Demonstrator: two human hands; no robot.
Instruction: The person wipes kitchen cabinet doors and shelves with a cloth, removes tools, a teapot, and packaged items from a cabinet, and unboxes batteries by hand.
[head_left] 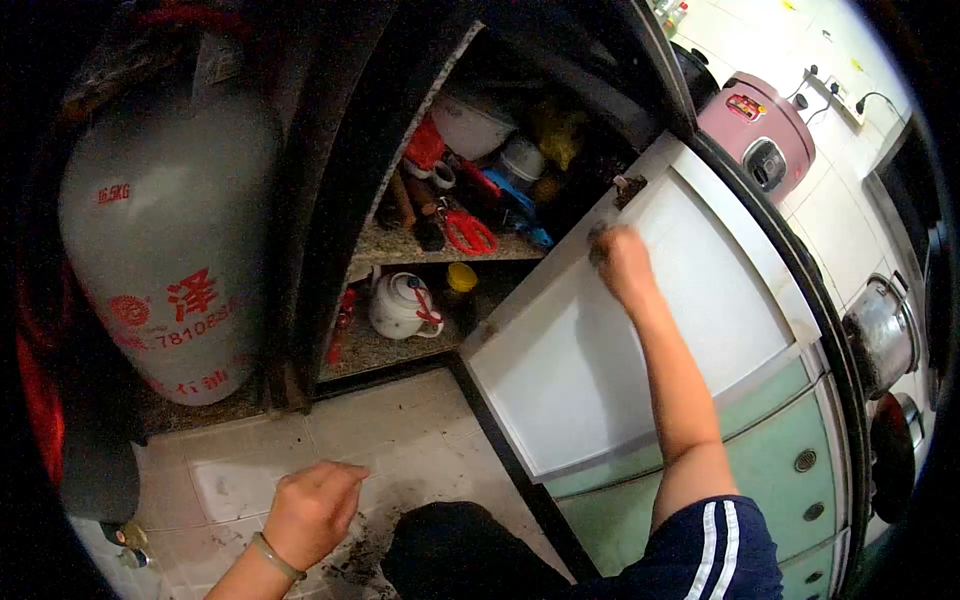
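Observation:
My right hand (622,262) is closed at the left edge of a white cabinet door (640,330), with a small dark, blurred thing at its fingers that I cannot make out. The door stands open, with a hinge (630,188) just above that hand. Low on the left, my left hand (312,515) hangs over the tiled floor, fingers curled together and nothing visible in them; a bangle (277,557) circles its wrist. Inside the cabinet, red-handled scissors (468,232) lie on the upper shelf (385,245). Below stand a white teapot (400,306) and a yellow-topped jar (461,278).
A grey gas cylinder (175,250) stands at the left. Green drawers (740,455) are at the lower right. On the counter are a pink rice cooker (757,135) and a metal pot (882,340). Dark dirt (365,545) marks the floor tiles near my knee (460,550).

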